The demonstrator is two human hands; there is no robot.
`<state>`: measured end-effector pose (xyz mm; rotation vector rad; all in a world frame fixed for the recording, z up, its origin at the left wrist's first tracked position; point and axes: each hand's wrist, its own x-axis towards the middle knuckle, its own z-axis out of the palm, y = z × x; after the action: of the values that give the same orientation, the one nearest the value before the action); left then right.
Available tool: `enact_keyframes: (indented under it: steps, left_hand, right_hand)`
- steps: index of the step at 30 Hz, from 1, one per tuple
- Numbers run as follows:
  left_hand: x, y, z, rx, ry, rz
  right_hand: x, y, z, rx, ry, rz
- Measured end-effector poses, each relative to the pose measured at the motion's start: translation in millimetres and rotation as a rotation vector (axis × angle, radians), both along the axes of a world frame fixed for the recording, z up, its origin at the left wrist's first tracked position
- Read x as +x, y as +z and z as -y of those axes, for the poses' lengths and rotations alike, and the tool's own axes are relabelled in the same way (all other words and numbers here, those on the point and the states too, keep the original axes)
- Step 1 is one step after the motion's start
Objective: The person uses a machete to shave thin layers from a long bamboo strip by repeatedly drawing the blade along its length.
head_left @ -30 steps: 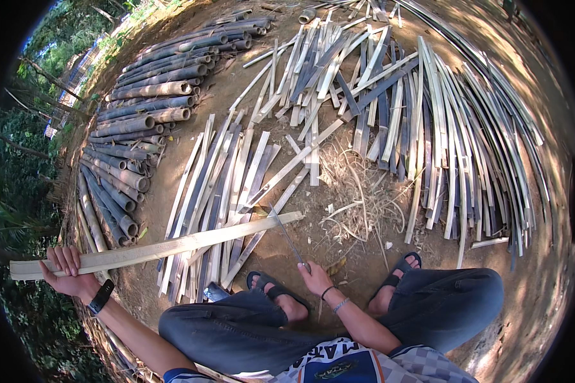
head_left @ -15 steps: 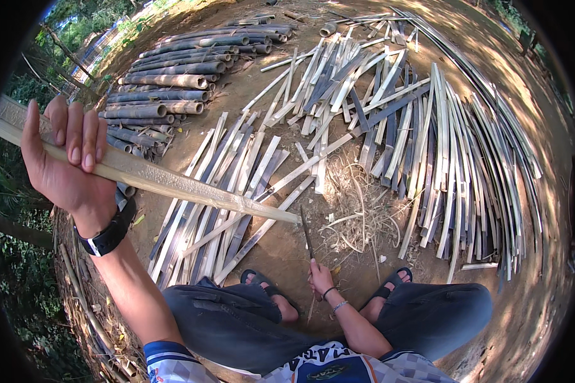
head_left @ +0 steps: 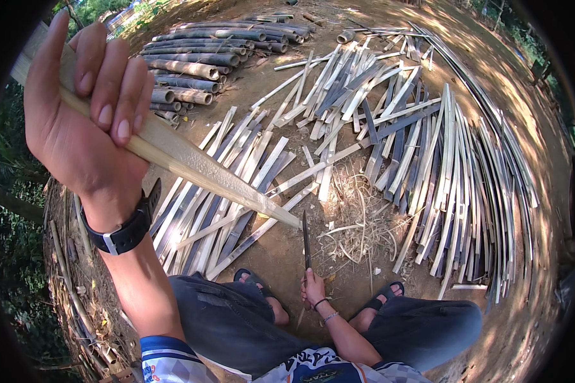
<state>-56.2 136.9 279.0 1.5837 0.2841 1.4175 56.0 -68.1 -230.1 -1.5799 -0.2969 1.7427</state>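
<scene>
My left hand [head_left: 89, 121], raised at the upper left, is closed round a long pale bamboo strip [head_left: 204, 175]. The strip slants down to the right, and its far end comes close to the blade in front of me. Low in the middle, my right hand [head_left: 312, 287] grips the handle of a long dark knife [head_left: 306, 242], blade pointing away from me. The blade's tip is by the strip's end; whether they touch I cannot tell. Curly bamboo shavings [head_left: 361, 226] lie on the ground just right of the knife.
Split bamboo strips lie in a left pile [head_left: 236, 185], a far pile [head_left: 345, 83] and a fanned right pile [head_left: 453, 191]. Dark whole bamboo poles [head_left: 204, 57] are stacked at the far left. Several thin sticks [head_left: 70, 274] lie along the left edge.
My left hand has come nearer and slightly right, still holding the bamboo strip. The knife has turned slightly more upright. The view has shifted a little.
</scene>
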Motion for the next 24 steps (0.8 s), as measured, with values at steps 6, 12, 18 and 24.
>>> enact_keyframes:
  steps: [6,12,18,24]
  left_hand:
    - [-11,-1,-1,-0.003,-0.004,-0.024]
    - [-10,-1,-7,0.052,-0.123,-0.042]
    - [-16,-4,-7,0.035,-0.102,-0.043]
    - [-16,-3,-7,0.017,-0.137,-0.033]
  right_hand:
    - [15,58,-40,0.436,-0.227,-0.129]
    - [-1,4,-8,-0.021,-0.115,-0.062]
    - [13,34,-31,0.273,-0.223,-0.15]
    - [-3,17,-8,0.072,-0.094,-0.036]
